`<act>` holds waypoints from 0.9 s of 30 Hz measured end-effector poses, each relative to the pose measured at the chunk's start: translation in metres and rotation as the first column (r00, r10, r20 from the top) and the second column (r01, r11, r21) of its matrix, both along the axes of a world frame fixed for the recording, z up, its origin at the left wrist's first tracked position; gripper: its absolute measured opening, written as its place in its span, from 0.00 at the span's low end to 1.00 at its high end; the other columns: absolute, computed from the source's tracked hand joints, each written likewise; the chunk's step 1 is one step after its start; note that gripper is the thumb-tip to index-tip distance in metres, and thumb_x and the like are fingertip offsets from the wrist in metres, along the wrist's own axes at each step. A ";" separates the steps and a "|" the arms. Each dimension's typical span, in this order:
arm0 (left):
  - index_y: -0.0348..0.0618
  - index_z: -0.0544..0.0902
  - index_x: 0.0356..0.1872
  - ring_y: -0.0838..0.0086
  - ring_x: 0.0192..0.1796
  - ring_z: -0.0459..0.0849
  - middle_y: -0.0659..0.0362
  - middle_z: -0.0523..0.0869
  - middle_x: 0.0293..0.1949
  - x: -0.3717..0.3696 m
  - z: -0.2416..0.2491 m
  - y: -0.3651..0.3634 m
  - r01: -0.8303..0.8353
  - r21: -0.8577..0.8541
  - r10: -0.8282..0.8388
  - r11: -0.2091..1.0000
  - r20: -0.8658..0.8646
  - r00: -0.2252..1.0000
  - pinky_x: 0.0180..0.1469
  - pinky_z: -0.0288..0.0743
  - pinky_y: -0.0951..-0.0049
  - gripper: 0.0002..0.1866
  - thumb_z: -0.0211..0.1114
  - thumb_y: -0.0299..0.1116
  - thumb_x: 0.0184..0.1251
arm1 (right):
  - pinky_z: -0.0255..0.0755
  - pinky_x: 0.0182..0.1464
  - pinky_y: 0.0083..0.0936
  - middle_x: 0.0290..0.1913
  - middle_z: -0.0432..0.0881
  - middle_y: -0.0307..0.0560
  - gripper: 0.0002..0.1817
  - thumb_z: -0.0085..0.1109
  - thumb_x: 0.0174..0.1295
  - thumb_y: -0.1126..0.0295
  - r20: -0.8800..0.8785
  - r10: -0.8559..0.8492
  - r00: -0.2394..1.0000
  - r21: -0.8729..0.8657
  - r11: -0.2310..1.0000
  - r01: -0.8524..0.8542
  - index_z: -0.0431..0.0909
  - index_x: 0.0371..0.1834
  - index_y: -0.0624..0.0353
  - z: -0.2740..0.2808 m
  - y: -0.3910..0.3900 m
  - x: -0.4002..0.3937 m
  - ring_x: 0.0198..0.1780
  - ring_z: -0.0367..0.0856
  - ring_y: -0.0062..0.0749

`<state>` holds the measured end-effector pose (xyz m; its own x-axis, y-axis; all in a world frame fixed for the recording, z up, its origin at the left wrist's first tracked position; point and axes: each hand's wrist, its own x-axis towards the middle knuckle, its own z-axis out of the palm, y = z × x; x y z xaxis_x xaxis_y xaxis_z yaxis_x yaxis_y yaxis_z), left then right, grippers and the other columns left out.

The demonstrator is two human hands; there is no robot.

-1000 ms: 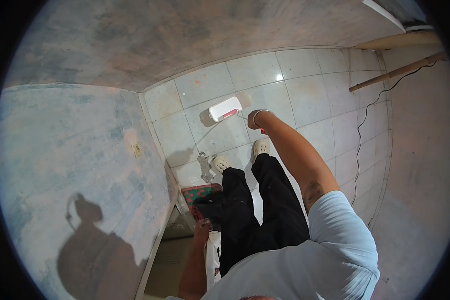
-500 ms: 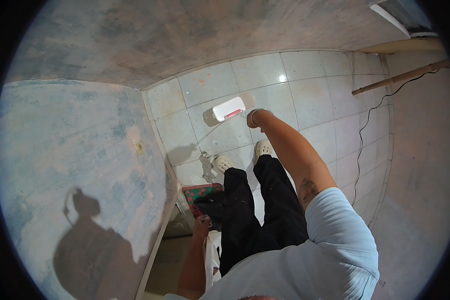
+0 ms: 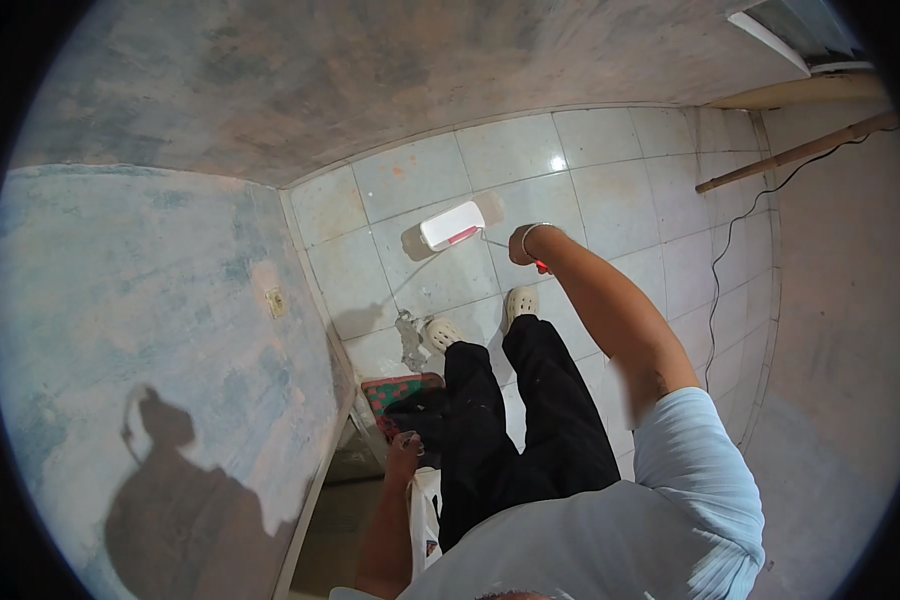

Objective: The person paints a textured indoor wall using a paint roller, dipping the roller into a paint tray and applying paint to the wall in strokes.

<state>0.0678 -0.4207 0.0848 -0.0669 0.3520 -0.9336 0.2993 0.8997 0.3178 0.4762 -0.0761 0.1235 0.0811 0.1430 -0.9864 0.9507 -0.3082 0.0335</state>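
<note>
My right hand [image 3: 521,245] is closed around the red handle [image 3: 542,267] of a paint roller, held low over the floor. From the fist a thin metal rod runs to the pinkish-red roller head [image 3: 463,235], which rests in a white rectangular tray [image 3: 442,222]. At the lower left hangs my left hand [image 3: 405,450], fingers curled beside my thigh; I cannot tell what is in them. Close to it are a dark object [image 3: 420,408] and a white bag-like item [image 3: 424,515] with printing.
Pale tiles [image 3: 530,150] cover the floor between patchy painted walls [image 3: 150,260]. A red-green mat [image 3: 385,395] lies by the left wall, near a grey stain [image 3: 410,345]. On the right are a wooden pole [image 3: 770,163] and a black cable [image 3: 720,265]. A socket [image 3: 276,302] is on the left wall.
My right hand has drawn back to the right, away from the tray, and its turn brings the red handle into sight. The tray stays put, and my left hand is nearly still.
</note>
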 end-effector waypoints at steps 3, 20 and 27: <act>0.32 0.75 0.53 0.72 0.38 0.83 0.53 0.83 0.38 0.001 0.003 0.003 0.023 -0.002 -0.023 1.000 -0.009 1.000 0.43 0.78 0.71 0.19 0.58 0.36 0.69 | 0.74 0.30 0.40 0.31 0.80 0.55 0.18 0.39 0.62 0.71 0.021 -0.047 0.999 -0.009 0.999 0.047 0.74 0.49 0.68 -0.003 0.000 0.008 0.26 0.78 0.40; 0.41 0.76 0.49 0.74 0.34 0.83 0.58 0.84 0.35 0.011 0.004 0.009 0.115 0.000 -0.115 0.993 -0.033 0.993 0.33 0.77 0.73 0.14 0.59 0.38 0.69 | 0.78 0.36 0.39 0.37 0.85 0.58 0.15 0.48 0.59 0.71 -0.007 -0.275 0.961 0.120 0.954 0.274 0.81 0.40 0.69 -0.017 -0.070 0.046 0.35 0.86 0.46; 0.34 0.77 0.50 0.71 0.38 0.84 0.55 0.84 0.38 0.019 0.007 0.010 0.160 0.020 -0.159 0.987 -0.055 0.986 0.44 0.77 0.71 0.16 0.59 0.36 0.69 | 0.73 0.55 0.37 0.52 0.82 0.56 0.18 0.53 0.57 0.68 0.011 -0.135 0.991 0.196 0.972 0.130 0.81 0.49 0.61 -0.066 -0.102 0.033 0.57 0.80 0.46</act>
<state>0.0867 -0.4109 0.0915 -0.0574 0.3850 -0.9211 0.4556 0.8311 0.3190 0.5097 -0.1777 0.0570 0.1356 0.3186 -0.9382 0.9006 -0.4344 -0.0174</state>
